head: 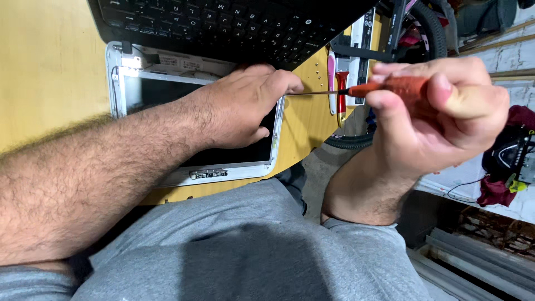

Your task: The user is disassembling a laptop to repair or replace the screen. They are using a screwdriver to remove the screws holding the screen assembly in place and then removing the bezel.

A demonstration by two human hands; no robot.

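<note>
A white-framed laptop screen panel [195, 174] lies on the yellow wooden table [50, 67], joined to a black keyboard base [223, 22] at the top. My left hand [245, 106] rests on the panel's right part, fingers curled at its edge. My right hand [434, 120] grips a red-handled screwdriver [384, 87]. Its thin metal shaft points left, with the tip at my left hand's fingertips, near the panel's frame.
A second red-handled tool [341, 97] and a pink-and-white one [331, 83] lie on the table right of the panel, with a few small screws [317, 69] nearby. A bicycle wheel [432, 28] stands beyond the table edge. My grey-clothed lap [234, 245] fills the bottom.
</note>
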